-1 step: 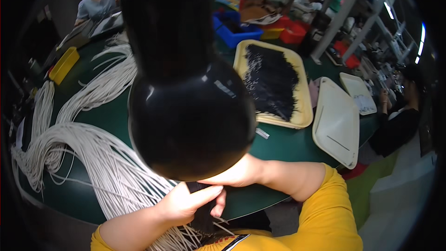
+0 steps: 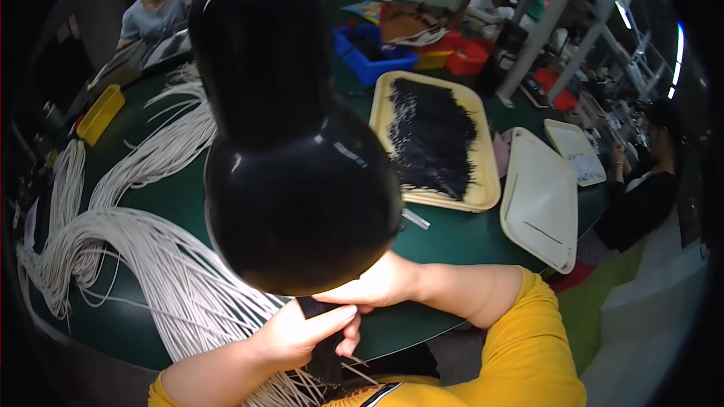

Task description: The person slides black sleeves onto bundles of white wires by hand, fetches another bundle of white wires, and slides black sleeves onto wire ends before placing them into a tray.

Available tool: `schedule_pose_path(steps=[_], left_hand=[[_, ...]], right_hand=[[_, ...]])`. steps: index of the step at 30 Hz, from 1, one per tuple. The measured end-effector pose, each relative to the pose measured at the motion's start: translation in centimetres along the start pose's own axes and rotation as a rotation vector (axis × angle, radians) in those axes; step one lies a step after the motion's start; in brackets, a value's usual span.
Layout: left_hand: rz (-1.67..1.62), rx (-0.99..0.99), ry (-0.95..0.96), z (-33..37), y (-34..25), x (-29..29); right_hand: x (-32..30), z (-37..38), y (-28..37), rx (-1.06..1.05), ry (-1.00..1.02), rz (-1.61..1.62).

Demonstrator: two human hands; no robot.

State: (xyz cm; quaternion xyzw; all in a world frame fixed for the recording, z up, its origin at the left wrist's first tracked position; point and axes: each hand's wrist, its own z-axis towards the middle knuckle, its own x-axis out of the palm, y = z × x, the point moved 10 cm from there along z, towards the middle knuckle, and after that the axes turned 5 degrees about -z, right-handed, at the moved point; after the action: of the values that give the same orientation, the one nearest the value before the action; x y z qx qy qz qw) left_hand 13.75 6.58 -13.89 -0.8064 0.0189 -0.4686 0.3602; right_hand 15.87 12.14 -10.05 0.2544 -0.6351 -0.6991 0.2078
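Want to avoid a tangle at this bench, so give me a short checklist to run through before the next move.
1. Left grip closed on the dark bundle: ok, the thumb lies across it.
2. Right grip closed on the bundle: cannot tell, its fingers are partly hidden.
3. Clear view of where the two meet: not ok, the black lamp-like housing covers part of it in this view.
4. White cords gathered neatly: not ok, some strands loop loose on the green table.
5. Cream tray of black strands clear of both forearms: ok, it sits beyond them.
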Motion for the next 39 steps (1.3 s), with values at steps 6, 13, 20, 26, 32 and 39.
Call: schedule_pose_path(steps=[6, 13, 20, 26, 32, 39], left_hand=[[0.000, -0.027, 0.110, 0.1, 0.6, 1.4], [0.260, -0.183, 0.036, -0.5, 0.5, 1.2], [0.110, -0.169, 0.311, -1.0, 3.1, 2.1], [-0.252, -0.146, 0.466, -1.5, 1.7, 4.0], [-0.511, -0.117, 0.593, -2.0, 1.1, 4.7], [-0.277, -0.132, 0.289, -1.4, 0.9, 2.4]], right_hand=[[0.1, -0.5, 1.8, -0.041, 0.002, -0.096], [1.1, 0.3, 3.0, -0.124, 0.084, -0.397], [3.8, 0.0, 4.4, -0.175, 0.126, -0.482], [1.2, 0.0, 4.5, -0.181, -0.003, -0.142], [0.3, -0.3, 7.1, -0.420, -0.179, -0.189], [-0.1, 0.9, 5.1, -0.348, -0.052, 0.045]])
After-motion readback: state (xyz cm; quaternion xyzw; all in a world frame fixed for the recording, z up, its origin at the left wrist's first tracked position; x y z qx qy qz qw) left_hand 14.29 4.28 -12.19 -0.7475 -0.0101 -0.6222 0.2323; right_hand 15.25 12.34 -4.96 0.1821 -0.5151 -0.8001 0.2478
